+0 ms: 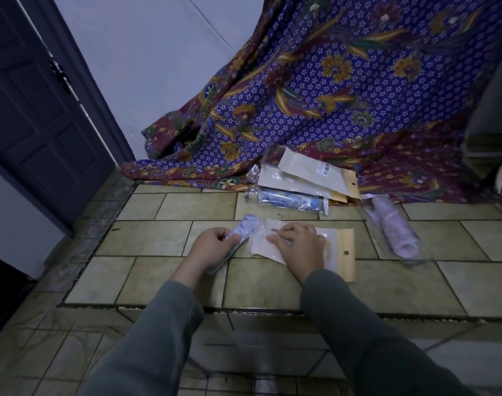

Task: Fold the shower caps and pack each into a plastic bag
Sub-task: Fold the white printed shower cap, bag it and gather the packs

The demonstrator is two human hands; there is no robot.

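My left hand (pixel 212 247) grips a folded shower cap (pixel 248 225) with a pale blue print, rolled into a narrow strip that points up and right. My right hand (pixel 297 244) rests on a clear plastic bag (pixel 334 247) with a tan header strip and a hang hole; its fingertips pinch the bag's left end. The cap's tip lies just beside the bag's left edge. A pink rolled cap in a clear bag (pixel 395 230) lies to the right. A blue cap packed in a bag (pixel 291 200) sits further back.
A pile of bags (pixel 304 177) with tan headers lies at the back against a patterned purple cloth (pixel 329 90). The tiled floor (pixel 164 238) has a step edge (pixel 244 308) near me. A dark door (pixel 35 110) stands at the left.
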